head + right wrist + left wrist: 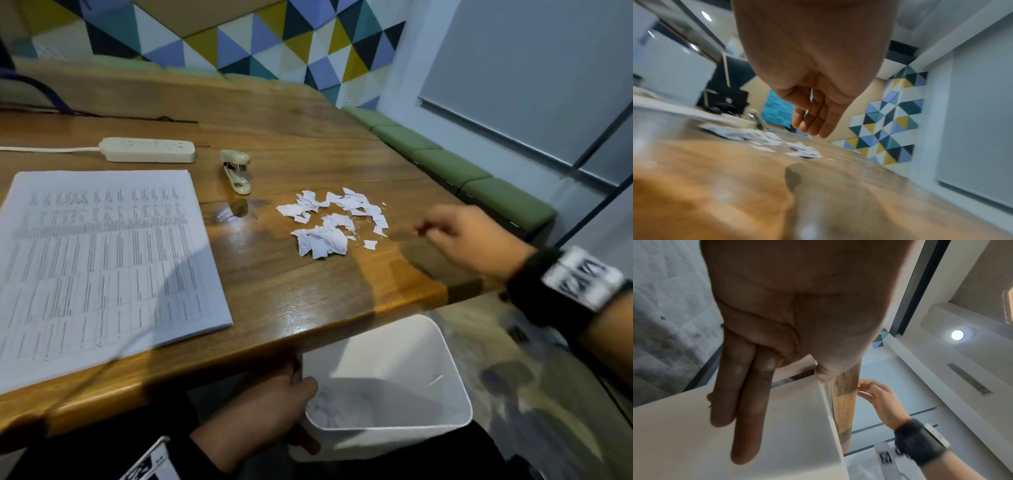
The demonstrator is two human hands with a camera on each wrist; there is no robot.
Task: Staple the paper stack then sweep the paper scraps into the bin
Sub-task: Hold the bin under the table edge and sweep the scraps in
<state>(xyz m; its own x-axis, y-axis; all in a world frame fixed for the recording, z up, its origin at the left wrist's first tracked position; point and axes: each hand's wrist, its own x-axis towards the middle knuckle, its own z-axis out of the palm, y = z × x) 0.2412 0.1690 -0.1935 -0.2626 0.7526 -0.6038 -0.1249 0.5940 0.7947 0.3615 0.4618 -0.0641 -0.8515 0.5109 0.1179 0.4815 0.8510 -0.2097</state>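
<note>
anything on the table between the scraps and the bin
Nothing visible: bare wooden table lies between the torn white paper scraps and the white plastic bin, which the left hand holds below the near edge.
</note>
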